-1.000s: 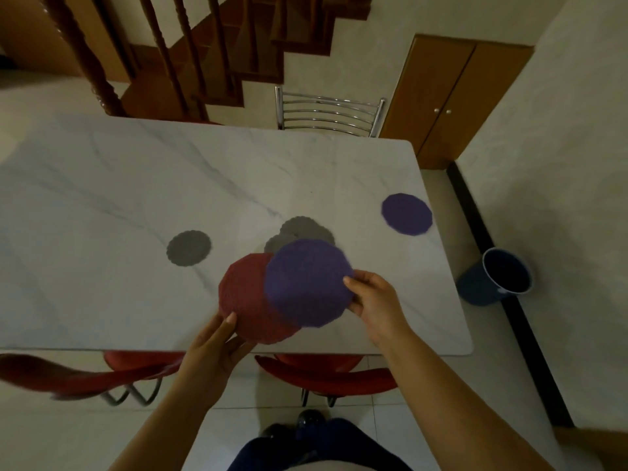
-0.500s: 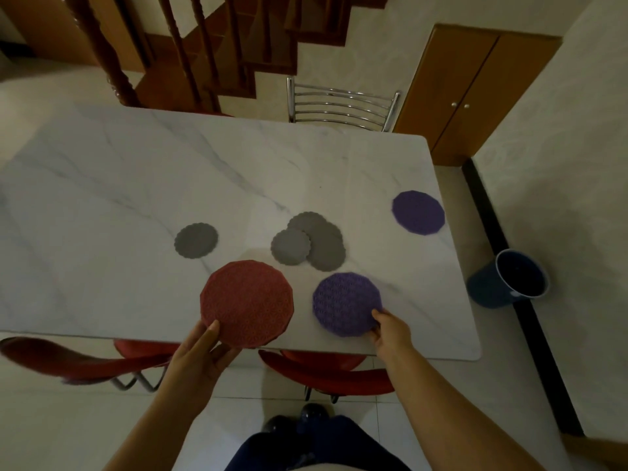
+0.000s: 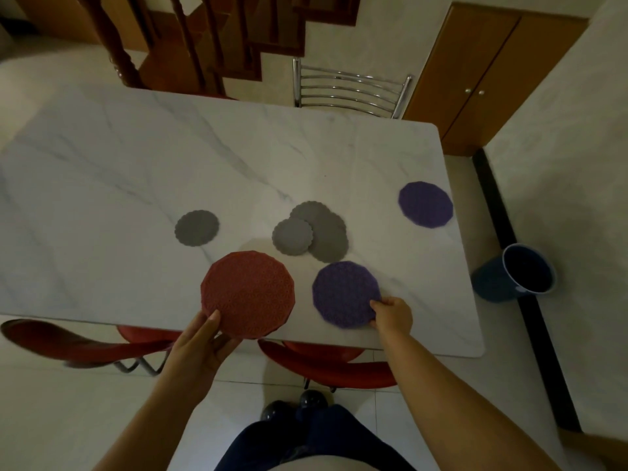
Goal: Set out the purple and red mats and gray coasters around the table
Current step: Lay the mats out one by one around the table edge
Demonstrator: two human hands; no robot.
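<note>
A red mat (image 3: 248, 294) lies at the near edge of the white marble table (image 3: 136, 171), partly overhanging it. My left hand (image 3: 204, 348) grips its near rim from below, thumb on top. To its right a purple mat (image 3: 345, 294) lies flat, and my right hand (image 3: 390, 316) pinches its near right edge. A second purple mat (image 3: 425, 204) sits near the table's right edge. One gray coaster (image 3: 196, 228) lies alone left of centre. Three overlapping gray coasters (image 3: 311, 232) lie beyond the two mats.
Red chairs (image 3: 326, 365) are tucked under the near edge, and a chrome chair (image 3: 350, 90) stands at the far side. A dark blue bucket (image 3: 513, 273) sits on the floor to the right. A wooden staircase and cabinet stand beyond the table.
The purple mat, held above the red one a second ago, has come down flat on the table to its right. The red mat has stayed in my left hand at the near edge.
</note>
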